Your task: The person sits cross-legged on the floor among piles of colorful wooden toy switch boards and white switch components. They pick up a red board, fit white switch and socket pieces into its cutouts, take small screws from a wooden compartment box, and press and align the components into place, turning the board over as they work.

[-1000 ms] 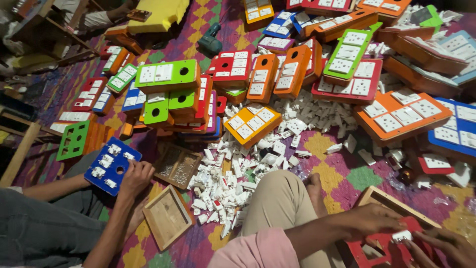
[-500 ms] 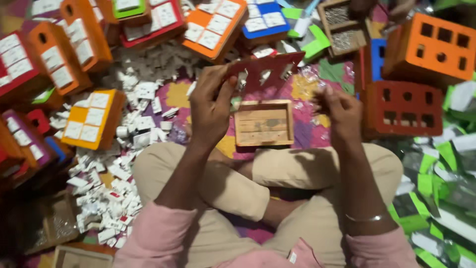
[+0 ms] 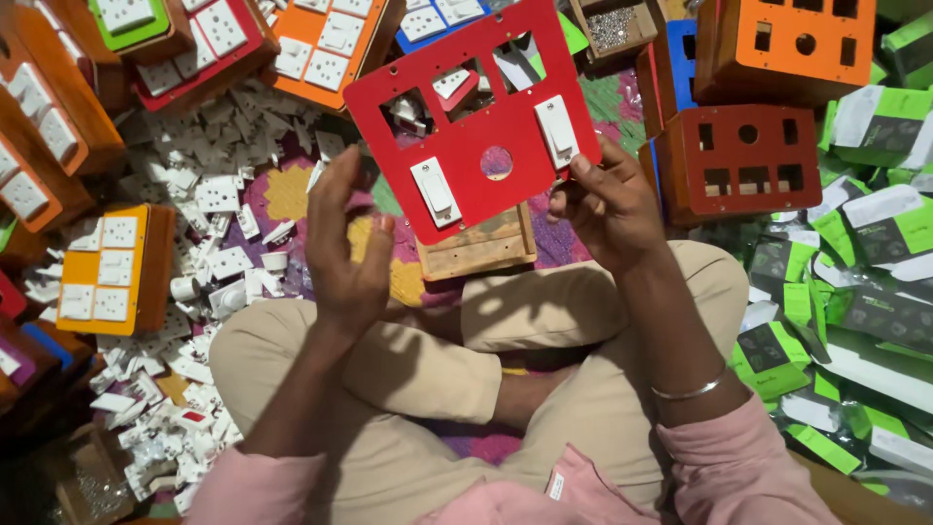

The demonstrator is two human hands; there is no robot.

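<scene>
Raised since earlier: red panel, two white switches fitted, right hand gripping its edge; left hand released, fingers open. Wooden box partly hidden beneath.

Inspector: What is worn on the arms?

Recorder: Pink fabric sleeves, pushed back above both wrists. A thin silver metal bangle circles the right wrist. Both hands bare: left hand, right hand.

Inspector: Legs?

Recorder: Beige cloth trousers, creased at the knees.
</scene>
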